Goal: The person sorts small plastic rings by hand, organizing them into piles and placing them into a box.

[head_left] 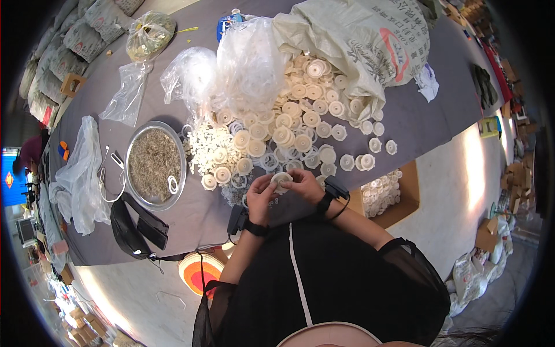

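Both my hands meet at the near edge of a heap of plastic parts. Between them is a round cream plastic disc (281,177) with a raised centre. My left hand (260,194) pinches its left side, and my right hand (306,184) has its fingers closed on the right side. Just beyond lie many similar cream discs (302,141), mixed with clear plastic rings (269,161). Small white plastic pieces (209,144) are piled to the left of the discs. Tiny clear parts (234,194) lie beside my left hand.
A round metal tray (133,188) of small brownish parts stands left. Nearby are a black pouch (124,226), a cable (103,184) and plastic bags (81,179). A large woven sack (358,40) spills discs at the back. A cardboard box (407,199) of white parts sits right, below table level.
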The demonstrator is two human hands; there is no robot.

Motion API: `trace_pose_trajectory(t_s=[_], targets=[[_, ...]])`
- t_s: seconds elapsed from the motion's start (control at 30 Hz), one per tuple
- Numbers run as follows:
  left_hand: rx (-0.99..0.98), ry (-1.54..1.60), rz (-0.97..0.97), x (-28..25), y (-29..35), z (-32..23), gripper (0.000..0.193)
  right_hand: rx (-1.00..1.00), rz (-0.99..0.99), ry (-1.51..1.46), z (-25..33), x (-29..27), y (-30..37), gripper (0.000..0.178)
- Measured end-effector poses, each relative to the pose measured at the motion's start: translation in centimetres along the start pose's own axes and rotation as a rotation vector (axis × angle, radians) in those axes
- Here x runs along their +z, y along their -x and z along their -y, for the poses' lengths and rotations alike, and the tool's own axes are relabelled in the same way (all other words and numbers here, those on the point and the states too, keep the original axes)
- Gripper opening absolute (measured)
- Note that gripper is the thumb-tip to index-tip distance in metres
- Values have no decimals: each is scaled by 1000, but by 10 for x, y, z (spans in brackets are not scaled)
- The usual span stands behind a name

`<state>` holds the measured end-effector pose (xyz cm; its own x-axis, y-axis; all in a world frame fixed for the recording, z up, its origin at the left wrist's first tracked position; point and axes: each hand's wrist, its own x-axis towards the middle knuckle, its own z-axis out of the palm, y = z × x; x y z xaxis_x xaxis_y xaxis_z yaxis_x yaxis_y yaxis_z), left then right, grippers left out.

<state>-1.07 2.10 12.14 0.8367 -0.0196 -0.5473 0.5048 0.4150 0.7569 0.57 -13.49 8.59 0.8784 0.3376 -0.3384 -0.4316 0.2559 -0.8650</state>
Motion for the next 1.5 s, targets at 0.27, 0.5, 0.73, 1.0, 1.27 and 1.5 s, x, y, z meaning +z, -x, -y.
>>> trace_pose_trajectory(t_s=[0.27, 0.5, 0.73, 1.0, 1.27, 1.5], targets=[[176, -73, 48, 1, 5, 7, 25, -31, -31, 158, -2, 2, 6, 22], [138, -8, -33, 7, 12, 4, 22, -9, -92, -93, -10, 14, 8, 28], [226, -50, 27, -1, 8, 5, 22, -204, -238, 75, 8, 33, 13, 34], [195, 118, -89, 3, 14, 6, 24, -741, -237, 942, 32, 30, 20, 23], [428, -110, -55, -3, 11, 9, 24, -268, -206, 487, 23, 37, 23, 16], [453, -193, -85, -5, 15, 8, 23, -159, -169, 477, 30, 42, 24, 18]])
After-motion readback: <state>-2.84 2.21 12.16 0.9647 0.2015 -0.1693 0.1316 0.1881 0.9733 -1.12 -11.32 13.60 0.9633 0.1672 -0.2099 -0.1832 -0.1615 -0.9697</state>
